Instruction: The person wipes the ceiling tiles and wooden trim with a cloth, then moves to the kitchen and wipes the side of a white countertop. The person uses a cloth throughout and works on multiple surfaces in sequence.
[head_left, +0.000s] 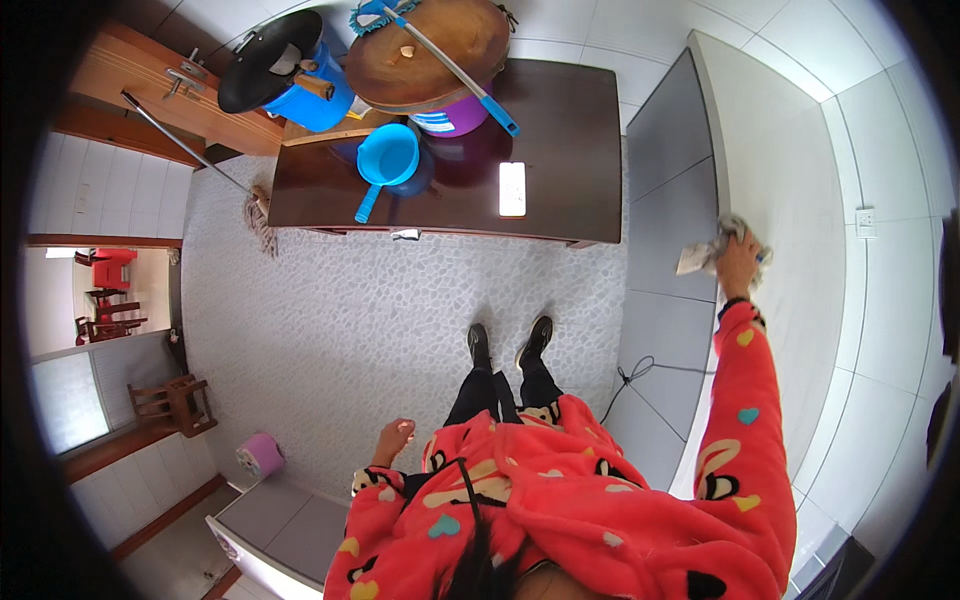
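Note:
My right hand presses a crumpled grey cloth onto the pale countertop along the right side; one corner of the cloth hangs over the counter's front edge. Low by my body on the left, my left hand is curled and touches nothing around it; whether its fingers are fully closed is hard to tell. In front of me, a dark wooden table bears a phone with a lit screen and a blue plastic dipper.
A black wok rests on a blue bucket. A round wooden board covers a purple bucket, with a blue-handled mop across it. A string mop, a pink bin and a black cable are around me.

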